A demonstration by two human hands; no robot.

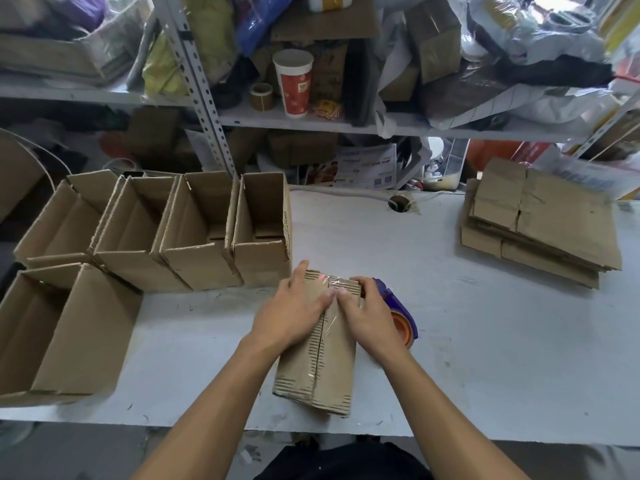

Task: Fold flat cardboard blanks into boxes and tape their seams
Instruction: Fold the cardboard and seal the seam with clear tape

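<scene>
Cluttered shelves back the counter [450, 341], where both hands, left [291, 313] and right [369, 315], press flat-fingered, gripping nothing, on the box [332, 362] near its front edge, likely smoothing tape [337, 283] over its seam, dispenser [398, 313] parked alongside.

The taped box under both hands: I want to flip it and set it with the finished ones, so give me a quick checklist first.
1. Flaps closed flat on the box: ok.
2. Tape covers the seam's far end: ok; near end: cannot tell.
3. Left hand and right hand pressing the tape down: ok.
4. Tape dispenser set aside, right of the box: ok.
5. Tape cut free from the dispenser: cannot tell.
6. Bare table beside the open boxes: ok.
</scene>
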